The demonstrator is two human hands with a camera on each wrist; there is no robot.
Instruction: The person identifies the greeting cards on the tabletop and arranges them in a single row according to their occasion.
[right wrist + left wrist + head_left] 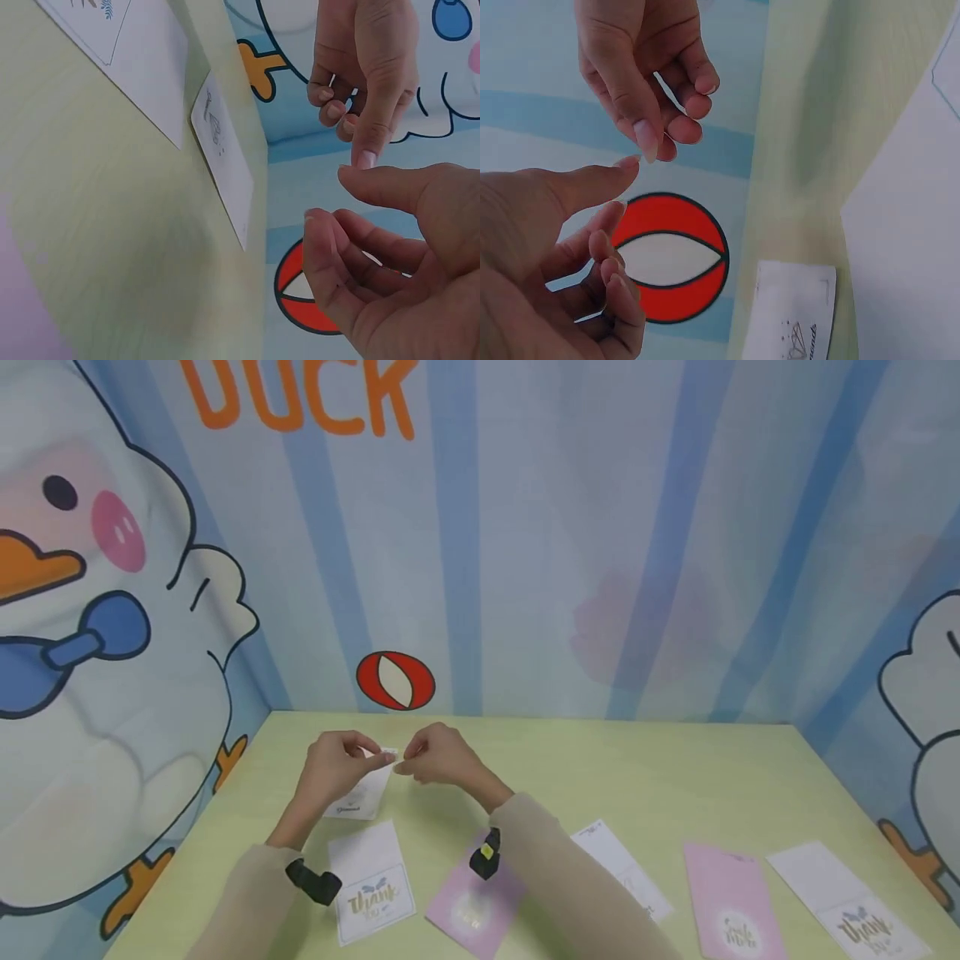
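My left hand (335, 770) and right hand (444, 755) are raised close together over the far left of the table, fingertips facing each other. In the left wrist view, the thumb and bent fingers of the left hand (562, 247) stand apart, with nothing visible between them. A gap also shows between thumb and fingers of the right hand (397, 255) in the right wrist view. Behind and below the left hand lies a white card (358, 800) with small dark print, partly hidden by it. Nearer me is a white "Thank you" card (372, 885).
A pink card (474, 906) lies partly under my right forearm. Further right are a white card (621, 868), another pink card (731, 893) and a second "Thank you" card (847, 902). A printed duck backdrop (525, 568) stands along the table's far edge.
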